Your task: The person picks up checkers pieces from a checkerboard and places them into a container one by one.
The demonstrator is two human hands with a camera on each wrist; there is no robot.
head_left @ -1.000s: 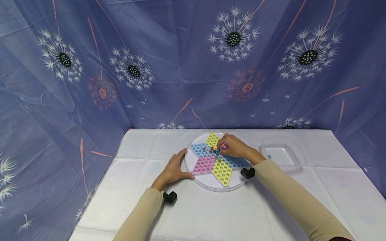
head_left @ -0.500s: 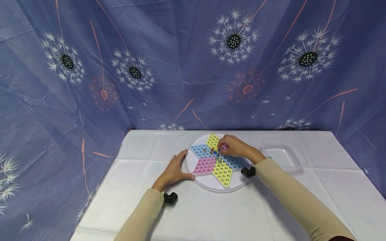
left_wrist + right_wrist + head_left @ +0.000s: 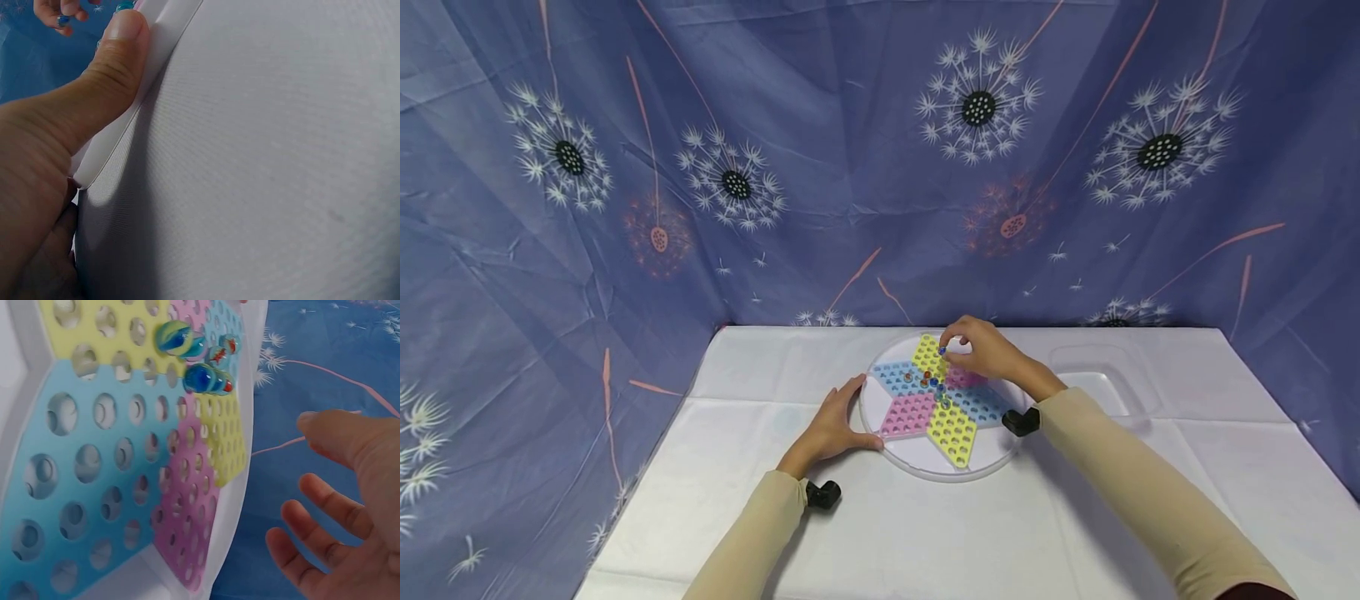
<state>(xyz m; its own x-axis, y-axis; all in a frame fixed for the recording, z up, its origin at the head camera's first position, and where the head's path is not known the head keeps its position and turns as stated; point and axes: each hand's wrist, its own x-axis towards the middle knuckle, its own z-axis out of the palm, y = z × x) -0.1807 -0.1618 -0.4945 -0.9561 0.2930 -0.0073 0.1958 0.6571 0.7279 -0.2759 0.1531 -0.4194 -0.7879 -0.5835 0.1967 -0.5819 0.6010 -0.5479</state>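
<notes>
A round white marble board (image 3: 917, 457) with a star of yellow, blue and pink hole fields lies on the white table. Several glass marbles (image 3: 934, 383) sit in holes near its centre, also seen close up as marbles (image 3: 200, 378) on the board (image 3: 94, 487). My right hand (image 3: 947, 350) hovers over the far yellow point and pinches a small blue marble (image 3: 62, 20) at its fingertips. My left hand (image 3: 850, 412) holds the board's left rim (image 3: 162, 37), with the thumb (image 3: 106, 69) pressed on top of it.
A clear plastic tub (image 3: 1105, 375) stands right of the board, partly behind my right forearm. A blue dandelion-print curtain (image 3: 775, 167) closes off the back and left. Bare white cloth (image 3: 962, 533) stretches toward the table's near edge.
My right hand has lifted from the board's centre and moved slightly away and up, uncovering the pink field under it. The left hand has stayed on the rim.
</notes>
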